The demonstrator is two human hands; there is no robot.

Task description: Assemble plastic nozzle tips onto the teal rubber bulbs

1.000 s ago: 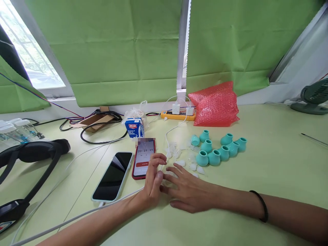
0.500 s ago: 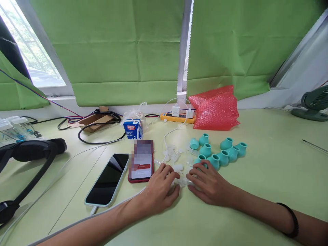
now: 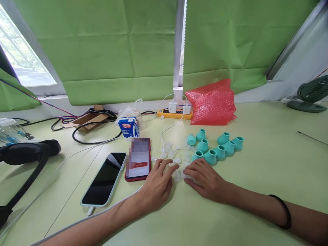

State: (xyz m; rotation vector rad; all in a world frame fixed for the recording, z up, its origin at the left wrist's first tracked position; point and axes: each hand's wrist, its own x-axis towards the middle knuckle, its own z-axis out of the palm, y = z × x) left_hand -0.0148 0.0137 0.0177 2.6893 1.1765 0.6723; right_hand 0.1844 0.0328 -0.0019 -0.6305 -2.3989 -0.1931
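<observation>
My left hand hovers low at the near left of a loose pile of small clear plastic pieces. Its fingers are apart and hold nothing. On the pile's right side, my right hand is closed, fingertips and thumb drawn together at a clear plastic piece, mostly hidden by the fingers. Just beyond that hand stand several teal, vase-shaped parts with round open mouths. One teal part at the far left of the group lies tipped over.
Left of my hands lie a red-cased phone and a larger phone on a cable. Behind are a blue milk drink carton, an orange power strip and a red bubble-wrap bag. A thin rod lies far right.
My left fingers have lifted and spread away from the clear pieces. My right hand stays at the pile, its fingers drawn closer together. The camera view has shifted slightly.
</observation>
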